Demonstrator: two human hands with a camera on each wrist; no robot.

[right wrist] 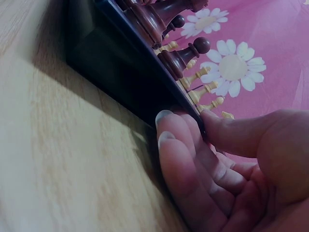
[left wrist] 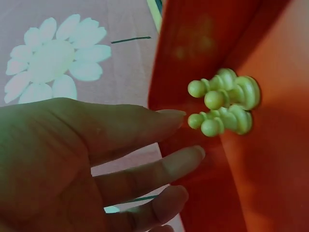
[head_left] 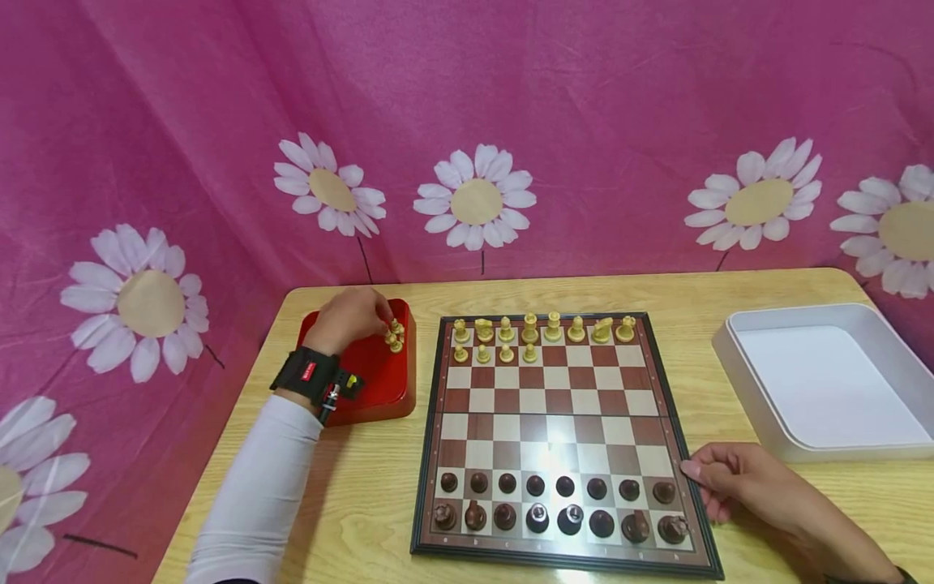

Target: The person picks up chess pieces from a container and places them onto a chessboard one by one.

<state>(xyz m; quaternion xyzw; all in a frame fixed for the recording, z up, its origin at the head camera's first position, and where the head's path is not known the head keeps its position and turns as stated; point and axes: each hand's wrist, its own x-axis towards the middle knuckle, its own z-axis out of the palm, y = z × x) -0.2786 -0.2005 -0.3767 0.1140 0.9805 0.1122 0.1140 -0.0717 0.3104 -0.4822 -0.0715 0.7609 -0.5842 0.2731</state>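
In the head view my left hand (head_left: 352, 318) reaches into the red box (head_left: 372, 385) at the table's left. Several cream chess pawns (left wrist: 245, 93) stand close together by the box's wall. In the left wrist view, thumb and fingers are spread just short of their heads, with nothing held. My right hand (head_left: 759, 487) grips the right edge of the chessboard (head_left: 507, 434), thumb on the rim and fingers curled against its side. Cream pieces (head_left: 553, 328) fill the far row, with pawns before its left half. Dark pieces (head_left: 601, 523) stand in two near rows.
A white tray (head_left: 744, 405) sits to the right of the board on the wooden table (head_left: 365, 487). Behind the table and along its left hangs a pink cloth (head_left: 606, 122) printed with large white daisies.
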